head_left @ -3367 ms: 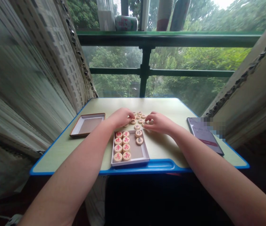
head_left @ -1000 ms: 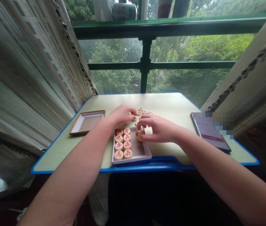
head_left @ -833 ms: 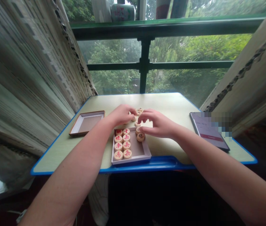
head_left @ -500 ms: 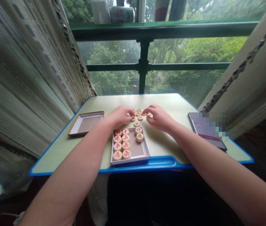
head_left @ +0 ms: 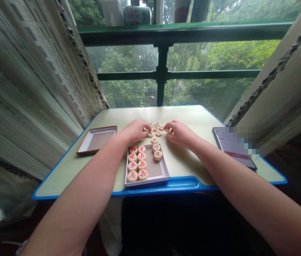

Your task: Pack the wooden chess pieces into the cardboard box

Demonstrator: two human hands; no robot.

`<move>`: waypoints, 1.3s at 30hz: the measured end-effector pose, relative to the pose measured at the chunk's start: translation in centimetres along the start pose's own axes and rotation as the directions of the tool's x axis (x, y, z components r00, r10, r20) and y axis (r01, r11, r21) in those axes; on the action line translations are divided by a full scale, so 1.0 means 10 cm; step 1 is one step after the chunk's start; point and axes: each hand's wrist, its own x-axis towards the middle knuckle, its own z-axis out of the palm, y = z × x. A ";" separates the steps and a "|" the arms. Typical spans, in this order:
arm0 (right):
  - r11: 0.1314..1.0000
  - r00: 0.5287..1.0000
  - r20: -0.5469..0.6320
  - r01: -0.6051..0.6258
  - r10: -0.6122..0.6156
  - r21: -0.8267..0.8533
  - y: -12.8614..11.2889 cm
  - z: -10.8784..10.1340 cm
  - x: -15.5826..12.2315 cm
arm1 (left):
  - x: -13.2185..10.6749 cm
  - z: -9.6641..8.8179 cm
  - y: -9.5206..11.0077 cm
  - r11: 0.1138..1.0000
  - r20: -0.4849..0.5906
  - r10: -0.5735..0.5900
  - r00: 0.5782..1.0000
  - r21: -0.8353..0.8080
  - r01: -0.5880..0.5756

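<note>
A small pile of round wooden chess pieces (head_left: 156, 130) lies on the pale table (head_left: 188, 117) between my hands. My left hand (head_left: 135, 130) rests curled at the pile's left edge, its fingertips pinched on a piece. My right hand (head_left: 179, 133) sits at the pile's right edge with its fingers bent onto a piece. Just in front of them stands a white box tray (head_left: 156, 171) that holds several pieces in rows, red-marked ones on the left and two dark-marked ones at its far right.
A brown-rimmed box lid (head_left: 97, 139) lies on the table to the left. A phone (head_left: 233, 146) lies on the right. Curtains hang close on both sides. A window with a green rail (head_left: 182, 32) is behind the table.
My right hand set a dark-marked piece into the tray beside another, then drew back to the pile. My left hand stayed at the pile's left edge. The view shifted slightly.
</note>
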 end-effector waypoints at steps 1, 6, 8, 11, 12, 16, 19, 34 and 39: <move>1.000 1.000 0.000 0.015 -0.015 0.020 0.00 0.01 0.00 | 0.00 0.00 0.00 1.000 0.004 -0.002 1.000 -0.001 0.002; 0.994 0.996 -0.026 0.085 -0.084 0.067 -0.02 0.05 0.01 | 0.00 -0.01 0.02 0.999 0.005 -0.021 1.000 -0.044 0.022; 0.992 0.994 -0.028 0.106 -0.104 0.072 -0.01 0.07 0.02 | 0.01 -0.02 0.01 0.998 0.010 -0.036 0.999 -0.051 0.036; 0.991 0.993 -0.038 0.115 -0.112 0.075 -0.01 0.08 0.02 | 0.02 -0.01 -0.01 0.996 0.023 -0.065 0.998 -0.065 0.067; 0.991 0.993 -0.043 0.114 -0.111 0.075 0.00 0.09 0.02 | 0.02 0.00 -0.02 0.995 0.025 -0.071 0.997 -0.070 0.073; 0.992 0.994 -0.057 0.099 -0.094 0.084 0.01 0.09 0.03 | 0.02 0.02 -0.05 0.993 0.022 -0.082 0.996 -0.086 0.083; 0.993 0.995 -0.070 0.074 -0.068 0.093 0.03 0.08 0.04 | 0.02 0.03 -0.07 0.989 0.014 -0.103 0.995 -0.101 0.104; 1.000 0.999 0.041 -0.010 0.009 0.015 0.10 0.05 0.10 | -0.02 0.00 -0.02 0.941 0.117 -0.089 0.989 -0.315 0.122; 0.998 0.999 0.040 0.006 -0.008 0.055 0.09 0.07 0.09 | -0.03 0.03 -0.02 0.960 0.106 -0.032 0.994 -0.272 0.060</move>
